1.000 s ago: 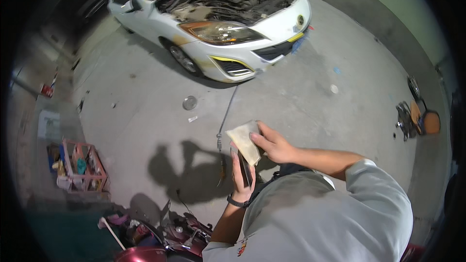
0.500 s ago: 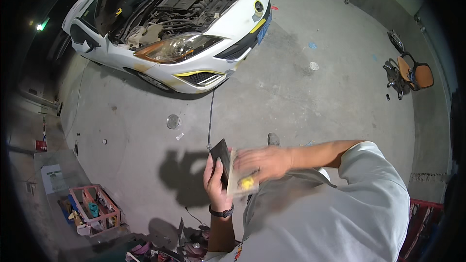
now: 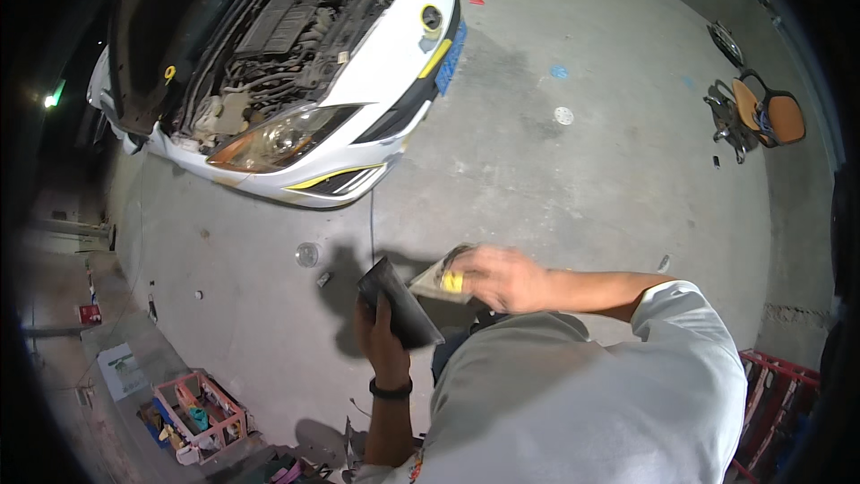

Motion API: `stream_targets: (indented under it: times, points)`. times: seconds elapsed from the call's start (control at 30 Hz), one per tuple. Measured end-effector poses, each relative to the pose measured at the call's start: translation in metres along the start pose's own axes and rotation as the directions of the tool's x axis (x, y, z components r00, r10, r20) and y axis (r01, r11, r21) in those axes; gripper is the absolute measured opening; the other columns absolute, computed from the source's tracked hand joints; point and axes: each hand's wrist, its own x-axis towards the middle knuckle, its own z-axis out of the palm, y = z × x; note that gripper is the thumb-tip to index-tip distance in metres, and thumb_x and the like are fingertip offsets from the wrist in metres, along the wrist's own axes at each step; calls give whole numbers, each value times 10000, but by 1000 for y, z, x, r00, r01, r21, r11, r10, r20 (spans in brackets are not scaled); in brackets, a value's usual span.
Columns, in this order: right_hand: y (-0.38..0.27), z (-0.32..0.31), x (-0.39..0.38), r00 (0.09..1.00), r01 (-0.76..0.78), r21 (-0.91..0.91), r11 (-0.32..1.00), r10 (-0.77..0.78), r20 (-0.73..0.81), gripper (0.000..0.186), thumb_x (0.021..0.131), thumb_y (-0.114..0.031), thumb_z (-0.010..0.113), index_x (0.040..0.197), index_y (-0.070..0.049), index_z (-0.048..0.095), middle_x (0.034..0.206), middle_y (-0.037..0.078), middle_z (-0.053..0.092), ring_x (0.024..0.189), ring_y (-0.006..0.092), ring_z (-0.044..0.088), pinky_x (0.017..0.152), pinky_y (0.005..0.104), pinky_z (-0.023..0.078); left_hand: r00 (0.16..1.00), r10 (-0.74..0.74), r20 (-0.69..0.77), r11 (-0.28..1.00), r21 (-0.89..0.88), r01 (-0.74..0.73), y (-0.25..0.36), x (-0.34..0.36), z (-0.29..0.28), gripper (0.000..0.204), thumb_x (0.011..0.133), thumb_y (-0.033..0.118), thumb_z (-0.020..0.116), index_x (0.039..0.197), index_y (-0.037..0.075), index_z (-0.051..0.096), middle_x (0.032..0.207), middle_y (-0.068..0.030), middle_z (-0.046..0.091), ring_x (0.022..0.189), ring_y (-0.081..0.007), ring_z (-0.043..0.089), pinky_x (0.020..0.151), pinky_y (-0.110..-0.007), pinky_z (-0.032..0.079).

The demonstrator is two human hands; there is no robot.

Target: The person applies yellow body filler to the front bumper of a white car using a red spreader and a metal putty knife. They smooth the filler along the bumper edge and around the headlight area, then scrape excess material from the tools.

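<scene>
My left hand (image 3: 382,341), with a dark band at its wrist, grips a flat, black rectangular block (image 3: 408,314) that is tilted in front of my body. To the right of it, my right hand (image 3: 509,280) is closed on a thin beige sheet (image 3: 428,283), blurred by motion. A bright yellow patch (image 3: 452,282) shows on or by the sheet beneath my fingers; I cannot make out what it is. The sheet's left tip comes close to the block, and whether they touch is unclear.
Ahead at left stands a white car (image 3: 385,63) with its hood up and yellow masking on the bumper. A round clear lid or dish (image 3: 307,254) lies on the concrete floor. A red-framed crate (image 3: 202,417) holds oddments at lower left. An orange chair (image 3: 778,116) is at right.
My right hand has swung the beige sheet up and away from the block, where it lay alongside. The left hand has tilted the block. The view has shifted, so the car sits further left.
</scene>
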Motion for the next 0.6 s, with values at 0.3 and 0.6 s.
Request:
stream_targets:
  times: [0.3, 0.6]
  points:
    - [21, -73, -56, 977, -154, -271, 950, 107, -182, 236, 839, -40, 678, 1069, -53, 725, 1230, 147, 668, 1093, 351, 679, 875, 446, 605, 945, -156, 288, 902, 432, 18, -20, 72, 92, 308, 1063, 143, 523, 1321, -12, 587, 1121, -32, 646, 1020, -123, 558, 941, -275, 429]
    - [63, -96, -72, 36, -622, 700, 352, 905, -424, 198, 1035, -204, 619, 1017, -11, 659, 866, -3, 638, 790, 53, 549, 675, 284, 478, 919, -69, 388, 884, 450, -124, -61, 133, 179, 540, 1099, 249, 492, 1504, -62, 317, 1365, -163, 523, 1202, -232, 525, 1064, -357, 418]
